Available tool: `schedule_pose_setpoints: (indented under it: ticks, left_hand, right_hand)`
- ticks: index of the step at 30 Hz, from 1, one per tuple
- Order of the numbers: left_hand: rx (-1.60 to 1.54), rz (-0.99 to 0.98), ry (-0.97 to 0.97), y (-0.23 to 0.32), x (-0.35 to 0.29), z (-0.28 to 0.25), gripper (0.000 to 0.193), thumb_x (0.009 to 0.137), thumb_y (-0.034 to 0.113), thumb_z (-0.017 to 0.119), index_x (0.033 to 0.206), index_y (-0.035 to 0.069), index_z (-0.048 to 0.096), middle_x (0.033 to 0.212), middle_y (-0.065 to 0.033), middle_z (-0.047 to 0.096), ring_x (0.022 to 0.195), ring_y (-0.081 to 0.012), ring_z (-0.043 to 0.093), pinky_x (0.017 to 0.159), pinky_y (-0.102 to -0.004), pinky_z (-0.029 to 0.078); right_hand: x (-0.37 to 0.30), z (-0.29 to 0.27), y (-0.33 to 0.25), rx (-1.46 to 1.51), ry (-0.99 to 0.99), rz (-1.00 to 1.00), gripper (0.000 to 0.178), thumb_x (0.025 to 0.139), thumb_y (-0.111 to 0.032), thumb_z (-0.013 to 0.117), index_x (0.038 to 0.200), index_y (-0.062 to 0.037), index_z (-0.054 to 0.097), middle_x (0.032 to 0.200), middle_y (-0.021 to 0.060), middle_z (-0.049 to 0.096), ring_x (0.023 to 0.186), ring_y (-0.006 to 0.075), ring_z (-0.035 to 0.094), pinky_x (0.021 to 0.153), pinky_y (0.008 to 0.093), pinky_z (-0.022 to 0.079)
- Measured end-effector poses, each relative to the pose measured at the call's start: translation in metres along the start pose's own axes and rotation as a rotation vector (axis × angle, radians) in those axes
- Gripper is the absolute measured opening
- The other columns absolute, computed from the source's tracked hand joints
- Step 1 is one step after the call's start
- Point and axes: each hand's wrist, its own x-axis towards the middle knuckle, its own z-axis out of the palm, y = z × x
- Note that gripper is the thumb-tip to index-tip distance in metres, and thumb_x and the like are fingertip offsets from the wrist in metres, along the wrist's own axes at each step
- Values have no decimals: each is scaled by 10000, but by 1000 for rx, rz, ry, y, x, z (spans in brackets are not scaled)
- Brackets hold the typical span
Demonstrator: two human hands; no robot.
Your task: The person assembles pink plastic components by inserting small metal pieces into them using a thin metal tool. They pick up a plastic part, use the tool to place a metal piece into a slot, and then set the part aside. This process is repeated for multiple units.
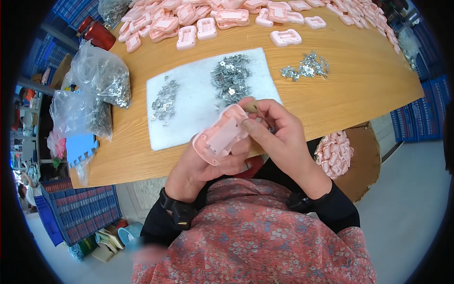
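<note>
My left hand (194, 163) is closed around a pale pink plastic shell (224, 135), which is tilted with its hollow inner side up. The shell has a rectangular recess and small round posts. At its far right end, my right hand (279, 135) is closed in a pinch, thumb against the shell's edge. A thin metal tool (262, 117) shows between the right fingers; its exact kind is unclear. One right fingertip looks tan, as if covered. Just beyond the hands, a pile of small metal clips (231, 78) lies on a white foam sheet (196, 90).
A smaller group of metal clips (165, 100) lies on the foam's left, another clip heap (309, 65) on the wood table (350, 90). Pink shells (231, 18) crowd the far edge. Bags of metal parts (101, 75) stand left. A carton (366, 161) of pink shells sits right, below table level.
</note>
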Motion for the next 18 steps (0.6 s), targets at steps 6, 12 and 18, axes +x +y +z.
schedule_pose_setpoints:
  ticks: [6,12,18]
  left_hand:
    - [241,14,2,-27,20,23,603,1028,376,463,1544,205,204,843,-81,558,595,-151,547,504,-265,446]
    - [1179,-153,63,-23,43,59,581,1054,296,392,1557,118,164,993,-125,656,798,-175,662,719,-288,551]
    - [2070,544,617,92,72,32,366,932,310,547,1150,45,673,1097,-200,691,977,-353,676,885,-414,522]
  right_hand:
    - [-11,-36,-10,143,-62,363,238,923,-111,667,1128,6,638,836,-39,591,677,6,485,569,166,369]
    - [-63,-123,-23,187,146,291,237,918,-162,669,1057,25,625,778,-9,597,549,28,454,480,169,342]
    - [-160,-266,7,-60,439,370,185,907,-219,700,957,-55,630,686,-32,577,500,29,453,447,174,337]
